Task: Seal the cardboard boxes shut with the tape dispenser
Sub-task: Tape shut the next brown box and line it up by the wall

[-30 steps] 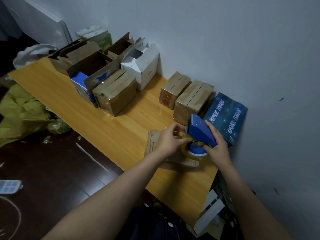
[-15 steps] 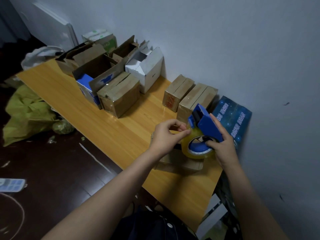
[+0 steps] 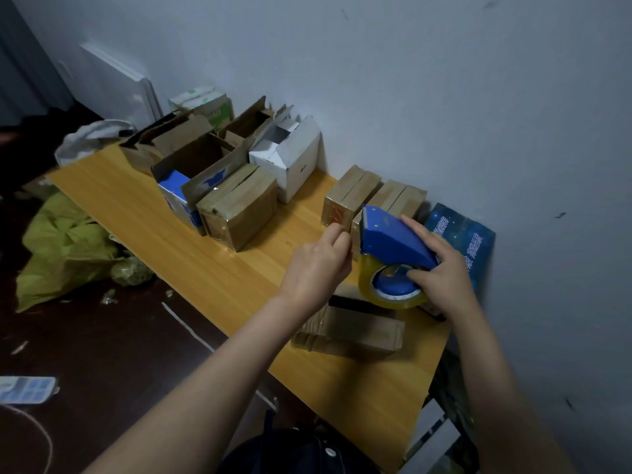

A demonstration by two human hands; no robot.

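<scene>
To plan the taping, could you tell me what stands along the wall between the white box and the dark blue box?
In the head view, a closed brown box and a second brown box stand there, side by side.

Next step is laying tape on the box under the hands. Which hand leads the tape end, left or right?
Left. The right hand grips the blue tape dispenser; the left hand sits pinched beside its blade, above the cardboard box. Whether it already holds tape is unclear.
</scene>
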